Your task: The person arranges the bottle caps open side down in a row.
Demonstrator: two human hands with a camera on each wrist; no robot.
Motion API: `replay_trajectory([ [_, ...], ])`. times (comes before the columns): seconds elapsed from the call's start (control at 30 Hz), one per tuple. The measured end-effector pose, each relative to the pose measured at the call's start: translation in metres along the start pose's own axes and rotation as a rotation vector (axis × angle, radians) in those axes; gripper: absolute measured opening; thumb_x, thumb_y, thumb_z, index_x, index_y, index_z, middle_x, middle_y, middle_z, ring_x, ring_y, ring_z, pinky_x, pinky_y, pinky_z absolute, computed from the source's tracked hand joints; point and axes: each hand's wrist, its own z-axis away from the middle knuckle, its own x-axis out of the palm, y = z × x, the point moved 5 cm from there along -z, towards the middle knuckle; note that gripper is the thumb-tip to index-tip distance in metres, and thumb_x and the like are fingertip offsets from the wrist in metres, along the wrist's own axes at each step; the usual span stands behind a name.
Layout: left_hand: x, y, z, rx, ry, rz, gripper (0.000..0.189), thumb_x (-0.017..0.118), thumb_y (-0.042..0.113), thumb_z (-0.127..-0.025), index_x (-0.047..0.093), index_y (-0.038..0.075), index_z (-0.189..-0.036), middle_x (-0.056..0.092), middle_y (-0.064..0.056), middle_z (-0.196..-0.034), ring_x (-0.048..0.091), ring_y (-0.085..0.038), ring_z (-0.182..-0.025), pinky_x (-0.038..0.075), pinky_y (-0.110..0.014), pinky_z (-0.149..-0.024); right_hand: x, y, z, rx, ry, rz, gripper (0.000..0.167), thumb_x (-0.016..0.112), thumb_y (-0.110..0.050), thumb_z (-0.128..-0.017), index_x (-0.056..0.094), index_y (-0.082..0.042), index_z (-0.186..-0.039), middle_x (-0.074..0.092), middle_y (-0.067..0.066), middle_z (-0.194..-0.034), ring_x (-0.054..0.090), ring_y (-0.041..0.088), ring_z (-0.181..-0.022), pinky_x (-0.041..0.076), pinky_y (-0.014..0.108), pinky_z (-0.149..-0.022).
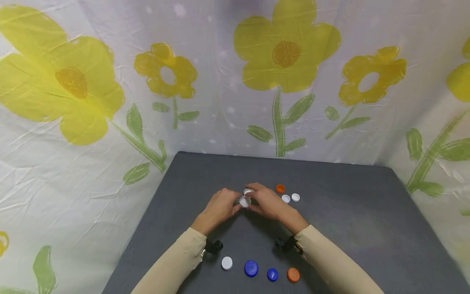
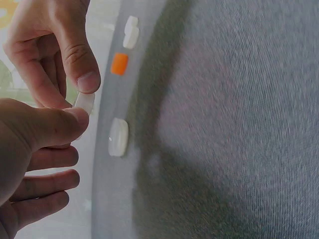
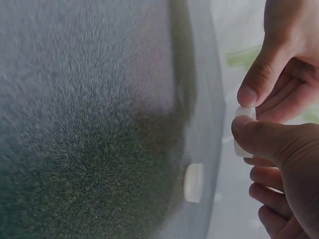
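Note:
A white bottle cap (image 1: 244, 201) is held up over the table between both hands, its open hollow side facing the head camera. My left hand (image 1: 221, 206) pinches it from the left with thumb and fingers. From the right, my right hand (image 1: 269, 203) pinches the same cap. In the left wrist view the cap (image 2: 85, 102) shows edge-on between the two thumbs, partly covered by them. Just behind it, another white cap (image 1: 247, 190) lies on the table, partly hidden by the right fingers; the right wrist view shows this cap (image 3: 193, 182) below the hands.
Right of the hands lie an orange cap (image 1: 280, 188) and two white caps, one (image 1: 285, 199) beside the other (image 1: 295, 197). Near the front are a white cap (image 1: 227, 263), two blue caps (image 1: 251, 268) and an orange cap (image 1: 293, 275). A flowered sheet (image 1: 220, 134) surrounds the dark table (image 1: 352, 245).

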Motion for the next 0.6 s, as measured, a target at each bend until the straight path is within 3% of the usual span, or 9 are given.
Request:
replay_trajectory([
  [0.2, -0.010, 0.012, 0.006, 0.050, 0.010, 0.038, 0.013, 0.091, 0.021, -0.090, 0.080, 0.016, -0.095, 0.082, -0.003, -0.091, 0.078, -0.025, -0.084, 0.061, -0.047, -0.070, -0.012, -0.009, 0.013, -0.024, 0.056, 0.016, 0.029, 0.091, -0.014, -0.090, 0.081, -0.004, -0.115, 0.070, 0.022, -0.141, 0.068, 0.038, -0.131, 0.058, 0.050, -0.107],
  [0.37, -0.015, 0.022, 0.012, 0.088, 0.007, 0.055, 0.019, 0.091, 0.021, -0.090, 0.083, 0.016, -0.107, 0.083, -0.004, -0.096, 0.079, -0.022, -0.088, 0.062, -0.044, -0.074, -0.018, -0.019, 0.028, -0.013, 0.078, 0.036, 0.033, 0.091, -0.015, -0.090, 0.080, -0.003, -0.119, 0.069, 0.022, -0.142, 0.068, 0.041, -0.132, 0.059, 0.051, -0.105],
  [0.6, -0.022, 0.038, 0.019, 0.170, 0.032, 0.040, 0.022, 0.092, 0.022, -0.090, 0.083, 0.015, -0.108, 0.084, -0.002, -0.101, 0.080, -0.021, -0.093, 0.063, -0.041, -0.079, -0.027, -0.027, 0.048, 0.031, 0.095, 0.016, 0.039, 0.090, -0.019, -0.091, 0.079, -0.003, -0.125, 0.069, 0.020, -0.145, 0.067, 0.040, -0.134, 0.056, 0.052, -0.110],
])
